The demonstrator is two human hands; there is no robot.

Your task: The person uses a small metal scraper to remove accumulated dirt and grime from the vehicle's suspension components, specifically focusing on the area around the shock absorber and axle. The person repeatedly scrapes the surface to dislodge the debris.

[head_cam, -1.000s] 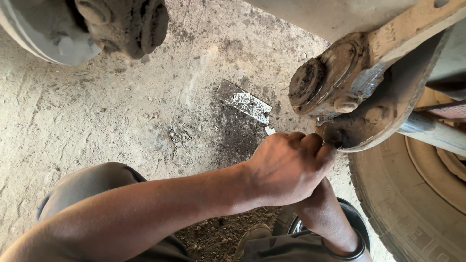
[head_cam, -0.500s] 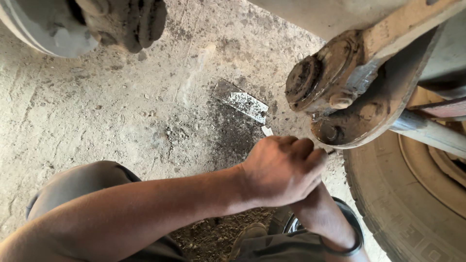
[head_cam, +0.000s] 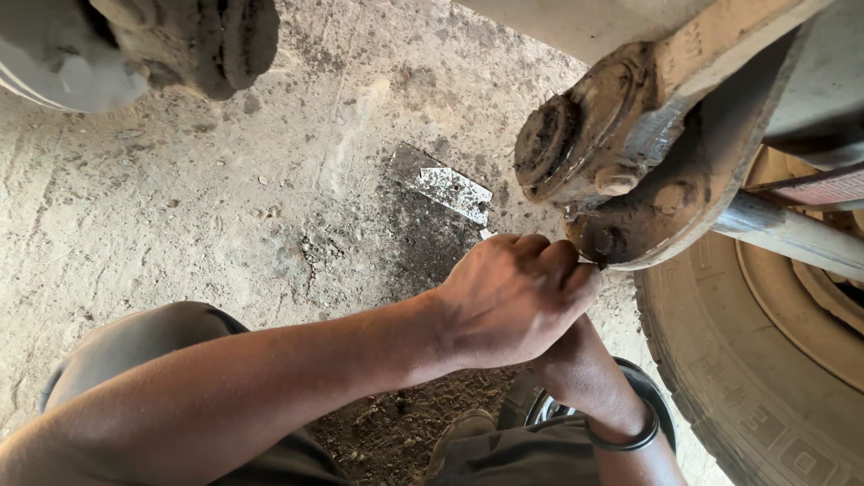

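Observation:
My left hand (head_cam: 515, 301) reaches in from the lower left, fingers curled tight, knuckles against the underside of a greasy, rusty suspension joint (head_cam: 621, 171). A thin pale metal sliver (head_cam: 589, 262) shows at its fingertips, touching the joint. My right hand (head_cam: 576, 369) sits directly beneath the left and is mostly hidden by it. Only its back and a wrist with a dark band show, so its grip cannot be seen.
A worn tyre (head_cam: 765, 378) fills the lower right, with a steel rod (head_cam: 792, 236) above it. A flat metal scrap (head_cam: 445, 184) lies on the dusty concrete by an oily stain. Another grimy hub (head_cam: 193, 45) hangs at the top left. My knee (head_cam: 171, 351) is at the lower left.
My left hand has eased slightly left and down along the joint's underside, staying closed. The right hand stays beneath it.

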